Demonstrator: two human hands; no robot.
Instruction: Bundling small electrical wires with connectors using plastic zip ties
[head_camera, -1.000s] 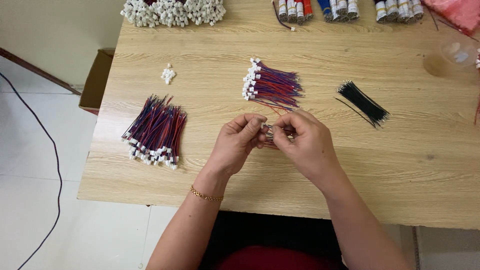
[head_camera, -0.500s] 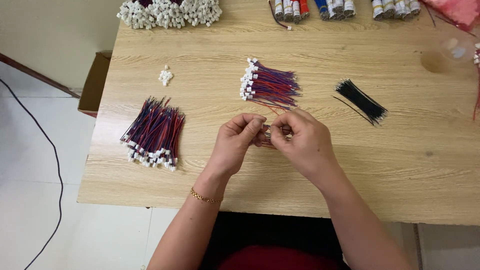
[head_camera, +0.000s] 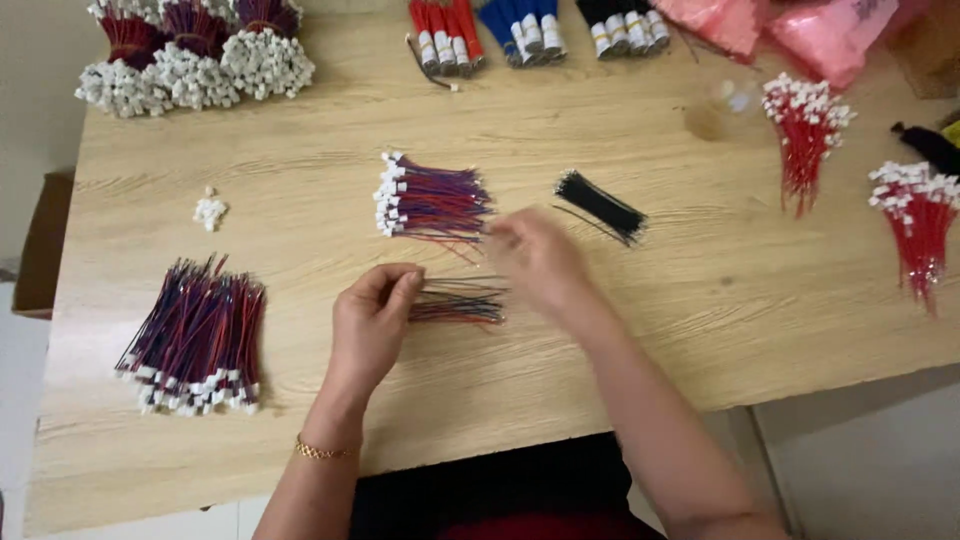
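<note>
**Small bundle of red and blue wires held at the left fingertips**

The small bundle of thin red and blue wires (head_camera: 460, 303) is pinched at one end by the fingertips of the left hand (head_camera: 372, 322), thumb and fingers closed on it, and its free length is stretched out to the right of those fingers, just above the light wooden table (head_camera: 300, 180). The right hand (head_camera: 535, 255) is seen blurred, just beyond the far end of the bundle; whether its fingers are closed or loose cannot be told, and nothing is seen gripped in them. A flat pile of red and blue wires with white plug ends (head_camera: 432, 200) lies just past the right fingertips, and a short sheaf of black wires (head_camera: 602, 205) is found near it, to the right. Well apart to the left of the left fingers, a larger heap of red and blue wires with white connectors (head_camera: 195, 335) is spread.
</note>
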